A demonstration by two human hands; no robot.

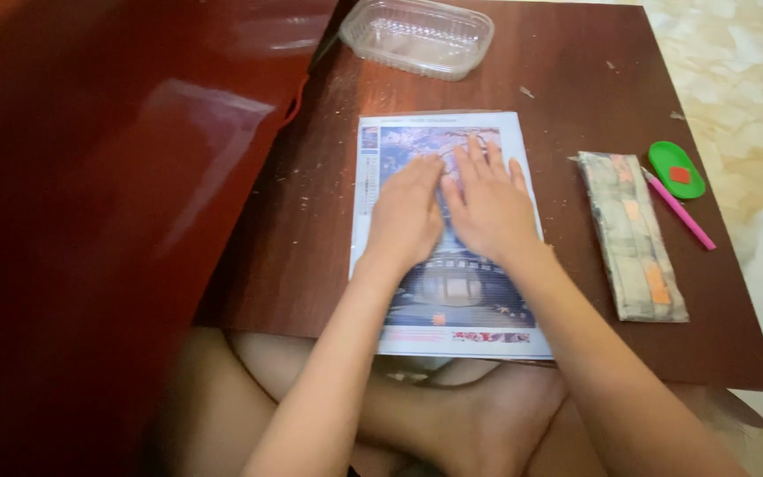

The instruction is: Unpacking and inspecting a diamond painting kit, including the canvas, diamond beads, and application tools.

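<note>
Head view: left hand and right hand press flat, fingers spread, on a printed blue picture sheet at table centre. Clear plastic container at 12 o'clock, contents indiscernible.

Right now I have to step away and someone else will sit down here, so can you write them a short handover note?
Left hand: flat on the printed picture sheet, holding nothing.
Right hand: flat beside it, fingers spread, also holding nothing.
The sheet lies on the dark wooden table, its near edge overhanging.
To the right: folded packet, pink pen, green tray. At the far edge: clear plastic box.
Pen and tray untouched.
</note>
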